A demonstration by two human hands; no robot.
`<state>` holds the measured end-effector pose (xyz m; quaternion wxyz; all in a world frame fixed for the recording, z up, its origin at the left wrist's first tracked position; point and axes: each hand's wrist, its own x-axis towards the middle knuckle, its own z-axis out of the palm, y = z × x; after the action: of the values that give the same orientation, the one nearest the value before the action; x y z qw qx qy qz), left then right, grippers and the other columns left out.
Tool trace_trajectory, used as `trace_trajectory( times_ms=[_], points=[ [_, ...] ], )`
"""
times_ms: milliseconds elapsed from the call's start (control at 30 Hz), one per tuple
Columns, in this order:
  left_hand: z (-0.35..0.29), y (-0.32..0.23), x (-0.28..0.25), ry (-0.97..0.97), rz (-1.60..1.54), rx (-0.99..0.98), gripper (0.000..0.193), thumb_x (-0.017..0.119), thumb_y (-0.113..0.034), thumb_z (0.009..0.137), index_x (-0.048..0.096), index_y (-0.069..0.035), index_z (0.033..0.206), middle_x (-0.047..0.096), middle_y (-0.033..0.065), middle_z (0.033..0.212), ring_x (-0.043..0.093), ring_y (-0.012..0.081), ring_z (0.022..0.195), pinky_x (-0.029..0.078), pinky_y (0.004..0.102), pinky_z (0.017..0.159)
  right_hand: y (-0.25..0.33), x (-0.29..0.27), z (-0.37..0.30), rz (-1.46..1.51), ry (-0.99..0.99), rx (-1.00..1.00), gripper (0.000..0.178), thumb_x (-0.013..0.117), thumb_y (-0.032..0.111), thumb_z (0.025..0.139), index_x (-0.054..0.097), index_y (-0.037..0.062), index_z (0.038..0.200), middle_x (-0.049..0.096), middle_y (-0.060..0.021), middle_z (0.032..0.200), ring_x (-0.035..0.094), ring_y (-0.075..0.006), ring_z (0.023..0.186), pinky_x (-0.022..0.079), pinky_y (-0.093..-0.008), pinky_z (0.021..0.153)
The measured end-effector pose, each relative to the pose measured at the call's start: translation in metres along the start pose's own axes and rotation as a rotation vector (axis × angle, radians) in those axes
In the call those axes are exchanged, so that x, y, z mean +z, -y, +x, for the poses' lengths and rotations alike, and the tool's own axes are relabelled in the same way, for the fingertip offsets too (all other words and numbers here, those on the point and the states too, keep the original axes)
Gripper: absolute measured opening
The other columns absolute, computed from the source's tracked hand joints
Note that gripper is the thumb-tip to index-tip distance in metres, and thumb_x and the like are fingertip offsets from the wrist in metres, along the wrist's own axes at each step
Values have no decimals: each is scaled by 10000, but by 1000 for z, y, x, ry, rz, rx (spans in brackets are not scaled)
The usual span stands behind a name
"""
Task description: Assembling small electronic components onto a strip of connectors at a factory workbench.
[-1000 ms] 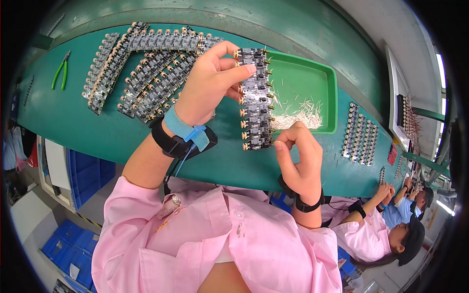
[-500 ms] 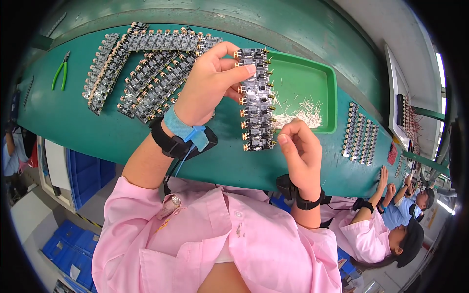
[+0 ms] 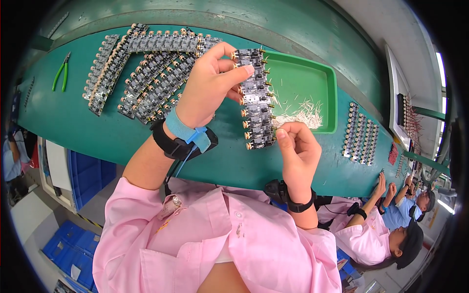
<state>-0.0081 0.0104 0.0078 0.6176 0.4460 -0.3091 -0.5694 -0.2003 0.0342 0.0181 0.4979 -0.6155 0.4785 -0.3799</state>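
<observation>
My left hand (image 3: 210, 83) grips a strip of small circuit boards (image 3: 256, 105) near its far end, thumb across the top face. The strip hangs over the table, its length pointing toward me, with round brass-coloured parts along the left edge and short pins along the right. My right hand (image 3: 298, 146) is pinched closed at the strip's lower right edge. Whatever lies between its thumb and forefinger is too small to make out. Just beyond that hand, a green tray (image 3: 331, 93) holds a heap of thin white sticks (image 3: 305, 115).
More board strips (image 3: 163, 41) lie overlapping at the left on the green table (image 3: 63, 127). Green-handled cutters (image 3: 61, 73) rest at far left. Several strips (image 3: 360, 136) stand in rows to the right, near a co-worker's hand (image 3: 380, 185).
My right hand has shifted slightly left and its fingertips are closer to the strip's edge. The strip has tilted a little, its far end moving left.
</observation>
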Motion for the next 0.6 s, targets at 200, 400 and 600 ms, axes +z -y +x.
trace_trajectory(
  times_ms=[200,400,600],
  points=[
    [0,0,-1,0,-14,-5,174,610,-94,799,450,-56,855,567,20,686,517,65,543,454,203,458,1,2,-3,-123,-34,-91,60,609,31,810,580,-15,837,371,75,618,304,-14,552,238,-159,503],
    [1,0,-2,-19,-6,-10,179,609,-98,802,439,-57,838,540,13,670,508,69,547,459,208,457,-1,-1,-1,-205,-41,-187,68,610,32,803,614,-11,856,380,70,607,314,-14,541,239,-161,493],
    [0,-2,-1,-29,-16,-15,192,611,-107,802,425,-64,822,524,12,673,504,73,559,464,215,465,12,-10,1,-50,-60,26,75,585,-15,775,619,-23,840,453,1,628,382,-56,551,299,-194,497]
  ],
)
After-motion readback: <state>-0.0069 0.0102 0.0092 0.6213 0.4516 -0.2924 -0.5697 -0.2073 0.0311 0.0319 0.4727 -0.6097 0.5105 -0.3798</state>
